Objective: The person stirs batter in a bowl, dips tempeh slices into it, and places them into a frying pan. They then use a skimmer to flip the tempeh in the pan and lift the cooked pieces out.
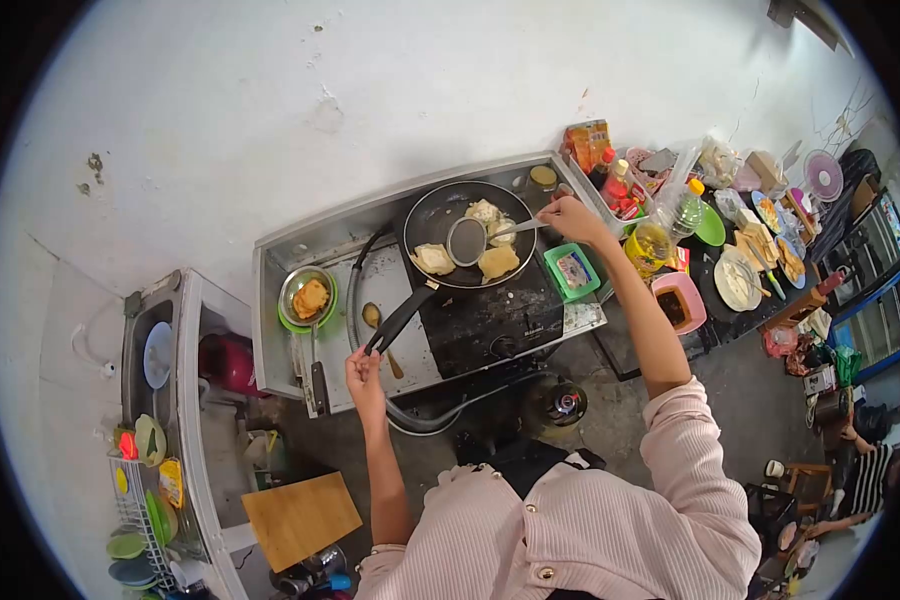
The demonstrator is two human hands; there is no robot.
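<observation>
A dark frying pan [425, 213] sits on the black gas stove [500, 325], with several pieces of fried food inside. One golden piece [499, 263] lies at the pan's lower right and a paler piece [432, 259] at its left. My left hand [364, 375] is closed on the end of the pan's black handle [402, 318]. In my right hand [570, 217], at the pan's right rim, is the handle of a metal skimmer [466, 243]. Its round head is over the middle of the pan, beside the food; whether it touches the pan's bottom I cannot tell.
Left of the stove, a strainer [292, 290] with a fried piece rests on a green bowl [284, 320]. A spoon [372, 315] lies nearby. A green tray [575, 285], a pink bowl [697, 308] and bottles [615, 188] stand right. Another person [863, 480] is at far right.
</observation>
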